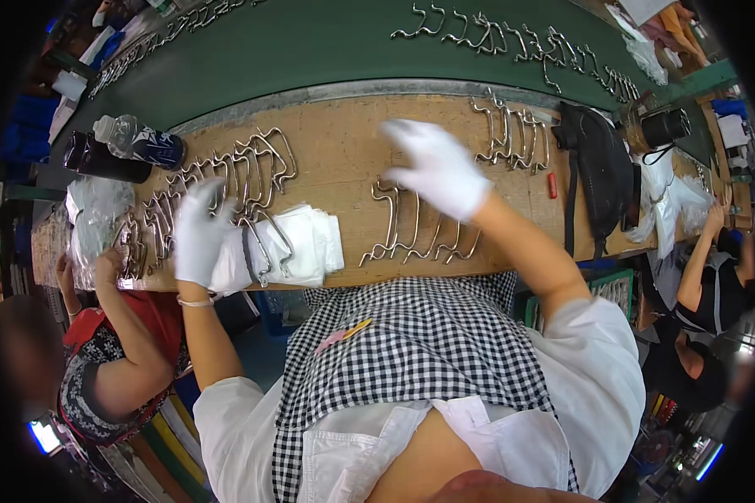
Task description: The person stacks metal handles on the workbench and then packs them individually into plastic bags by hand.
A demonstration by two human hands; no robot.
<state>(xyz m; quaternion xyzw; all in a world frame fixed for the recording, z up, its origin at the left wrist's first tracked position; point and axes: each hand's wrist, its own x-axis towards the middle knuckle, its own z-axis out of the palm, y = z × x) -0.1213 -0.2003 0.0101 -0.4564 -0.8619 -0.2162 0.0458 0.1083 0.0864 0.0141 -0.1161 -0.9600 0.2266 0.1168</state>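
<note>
My left hand (198, 233), in a white glove, rests on a pile of bent metal hooks (243, 172) at the left of the wooden bench (344, 151), its fingers around one hook beside a stack of white cloths (306, 243). My right hand (436, 168), also gloved, hovers blurred above a row of metal hooks (415, 235) near the bench's front edge. Its fingers are spread and nothing is in it.
A green conveyor belt (327, 42) behind the bench carries more hooks (512, 38). A bottle (138, 138), a dark flask (101, 159), a black bag (600, 168) and another hook group (512, 134) lie on the bench. Other people work at both sides.
</note>
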